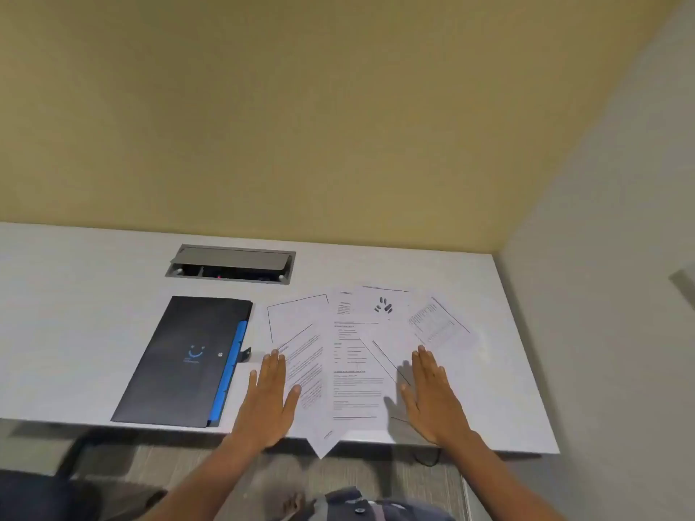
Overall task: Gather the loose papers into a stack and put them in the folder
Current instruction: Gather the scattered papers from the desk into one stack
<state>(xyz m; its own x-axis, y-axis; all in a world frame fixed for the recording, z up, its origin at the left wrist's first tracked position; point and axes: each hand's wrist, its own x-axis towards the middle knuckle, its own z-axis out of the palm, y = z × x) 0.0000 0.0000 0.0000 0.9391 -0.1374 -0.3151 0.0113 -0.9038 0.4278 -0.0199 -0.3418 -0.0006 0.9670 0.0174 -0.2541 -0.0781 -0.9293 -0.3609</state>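
Several loose printed papers [355, 355] lie fanned out and overlapping on the white desk [75, 332], some corners hanging over its front edge. A black folder [180, 362] with blue tabs along its right side lies shut to their left. My left hand [269, 398] rests flat, fingers apart, on the left edge of the spread. On the right part of the papers my right hand [432, 394] lies flat with fingers together. Neither hand holds anything.
A grey cable box [231, 263] with its lid ajar is set into the desk behind the folder. A yellow wall stands at the back and a white wall [620, 295] borders the desk's right side. A cable hangs under the front edge.
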